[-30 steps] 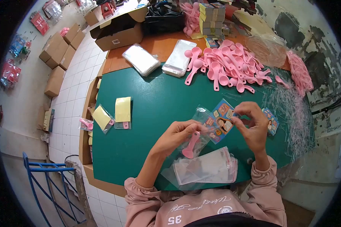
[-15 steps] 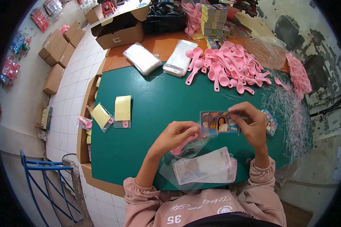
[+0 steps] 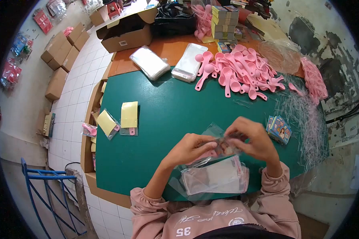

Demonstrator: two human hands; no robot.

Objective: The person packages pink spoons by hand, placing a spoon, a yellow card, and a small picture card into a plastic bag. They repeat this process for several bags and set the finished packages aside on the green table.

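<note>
My left hand (image 3: 191, 149) is closed on the near side of a clear plastic bag (image 3: 214, 130), thumb and fingers pressed together. A pink spoon (image 3: 202, 158) shows through the film beneath those fingers. My right hand (image 3: 254, 139) pinches the same bag at its right side, with its fingertips slightly smeared by motion. Between the hands the film is crumpled, and I cannot make out whether the printed card is inside. Just below lies a stack of flat clear bags (image 3: 213, 177). Printed cards (image 3: 279, 129) rest to the right of my right hand.
A heap of pink spoons (image 3: 247, 69) covers the back right. Two bundles of clear bags (image 3: 149, 62) lie at the back. Packed bags with yellow cards (image 3: 129, 114) sit at the left edge, beside an open carton (image 3: 125, 39) farther back. Loose plastic strips (image 3: 307, 131) hang at right.
The picture card my right hand held up is no longer clearly visible. My right hand has come down and left onto the bag; more of the cards at right now shows.
</note>
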